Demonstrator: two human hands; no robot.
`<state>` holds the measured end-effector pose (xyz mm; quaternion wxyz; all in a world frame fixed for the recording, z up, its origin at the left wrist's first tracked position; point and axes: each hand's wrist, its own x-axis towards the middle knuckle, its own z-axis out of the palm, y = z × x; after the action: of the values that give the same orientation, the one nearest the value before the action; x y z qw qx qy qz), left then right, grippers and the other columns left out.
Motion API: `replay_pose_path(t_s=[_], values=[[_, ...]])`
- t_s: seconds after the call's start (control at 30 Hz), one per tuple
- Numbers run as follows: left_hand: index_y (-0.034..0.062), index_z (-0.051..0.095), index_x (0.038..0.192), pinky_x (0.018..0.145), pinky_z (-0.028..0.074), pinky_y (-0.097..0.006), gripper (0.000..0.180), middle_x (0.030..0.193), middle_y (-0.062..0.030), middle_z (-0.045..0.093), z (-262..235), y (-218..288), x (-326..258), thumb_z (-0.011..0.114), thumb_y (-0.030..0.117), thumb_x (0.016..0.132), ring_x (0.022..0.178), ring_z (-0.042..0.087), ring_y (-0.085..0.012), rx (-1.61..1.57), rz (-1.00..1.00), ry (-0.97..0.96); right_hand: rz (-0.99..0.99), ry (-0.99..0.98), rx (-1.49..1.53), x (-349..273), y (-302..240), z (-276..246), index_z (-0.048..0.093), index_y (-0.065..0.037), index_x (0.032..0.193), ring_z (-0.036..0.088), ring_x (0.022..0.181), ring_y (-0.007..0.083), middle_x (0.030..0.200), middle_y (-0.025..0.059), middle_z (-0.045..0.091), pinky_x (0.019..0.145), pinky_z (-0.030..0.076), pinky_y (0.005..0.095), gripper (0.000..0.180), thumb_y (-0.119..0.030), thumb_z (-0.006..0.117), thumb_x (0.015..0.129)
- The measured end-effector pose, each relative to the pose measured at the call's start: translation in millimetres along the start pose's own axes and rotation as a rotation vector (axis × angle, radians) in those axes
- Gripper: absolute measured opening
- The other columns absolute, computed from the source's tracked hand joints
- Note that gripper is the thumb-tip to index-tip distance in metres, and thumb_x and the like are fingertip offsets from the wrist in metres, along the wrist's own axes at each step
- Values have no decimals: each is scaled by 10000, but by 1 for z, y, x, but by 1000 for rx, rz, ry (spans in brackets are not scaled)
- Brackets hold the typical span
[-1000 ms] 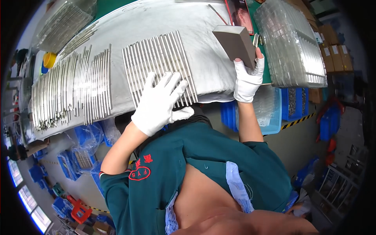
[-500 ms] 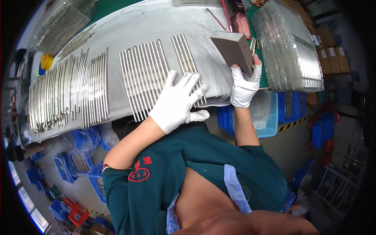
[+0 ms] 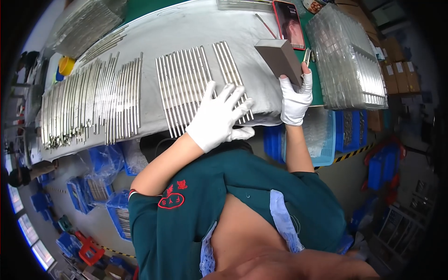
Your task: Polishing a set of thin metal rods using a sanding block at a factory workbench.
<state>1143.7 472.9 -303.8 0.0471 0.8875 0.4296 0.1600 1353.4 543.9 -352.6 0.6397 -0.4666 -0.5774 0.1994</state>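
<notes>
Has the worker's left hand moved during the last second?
Yes. The white-gloved left hand has moved toward the person's right, farther from the leftmost pile of metal rods, which lies where it was.

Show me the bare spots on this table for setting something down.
Bare grey cloth lies between the small rod group and right hand, and beyond the middle rod group. It is crowded left, with packed rods, and right, with phone and plastic trays.

Factory wkshp: bench (image 3: 186, 25) w/ rows of metal rods (image 3: 184, 79), blue bin (image 3: 351, 146) (w/ sm. parts (image 3: 347, 128)), striped floor tape (image 3: 345, 157).
</notes>
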Motion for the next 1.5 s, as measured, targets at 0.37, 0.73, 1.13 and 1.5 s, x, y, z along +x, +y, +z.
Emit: replay_pose_path(t_s=[0.37,0.73,1.13,1.5], values=[[95,553,1290,1014,296,-603,731,1261,-200,548,-27,-12,-63,593,619,783,1201,494,-372,141,-187,-14,-5,-12,-48,-1,5,-3,530,-87,1346,609,962,175,1110,95,625,839,501,298,631,-21,784,772],[89,544,1312,1035,301,-589,758,1309,-213,526,-13,-9,-31,590,628,781,1203,513,-378,38,-83,-16,2,5,-17,-1,1,0,532,-86,1343,610,963,172,1105,93,625,824,509,299,625,-23,785,775],[61,547,1298,1047,278,-590,796,1311,-220,511,-11,-4,-28,628,622,738,1217,494,-360,18,-100,-3,24,1,8,-1,5,-1,521,-82,1351,605,975,172,1128,89,618,850,497,296,636,-18,782,775],[77,504,1328,1059,282,-561,776,1291,-202,507,-17,-2,-33,636,590,761,1214,489,-350,3,-132,-22,40,-18,15,1,0,0,516,-91,1355,626,962,170,1098,99,641,840,511,296,627,-8,768,787]])
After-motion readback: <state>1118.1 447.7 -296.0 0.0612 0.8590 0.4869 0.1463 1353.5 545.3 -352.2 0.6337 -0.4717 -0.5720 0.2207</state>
